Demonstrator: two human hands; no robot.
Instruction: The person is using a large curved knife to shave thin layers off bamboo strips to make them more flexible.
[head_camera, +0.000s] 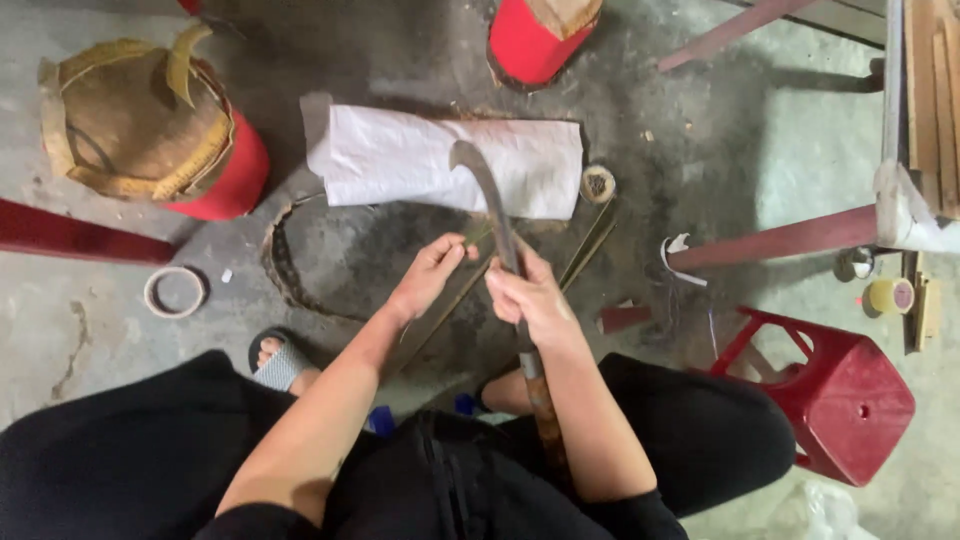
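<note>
My right hand (532, 296) grips a long curved blade (487, 195) near where the metal meets its wooden handle (545, 410), which runs back along my forearm. The hooked tip points away from me over a white sheet (400, 155). My left hand (430, 275) pinches a thin bamboo strip (445, 300) that slants down toward my knees, its upper end touching the blade. Both hands are close together above the concrete floor.
A red drum with a woven bamboo frame (150, 125) stands at the far left, another red drum (535, 40) at the top. A tape ring (174, 291) lies left, a red plastic stool (835, 390) right, a wooden rack with red legs (790, 235) far right.
</note>
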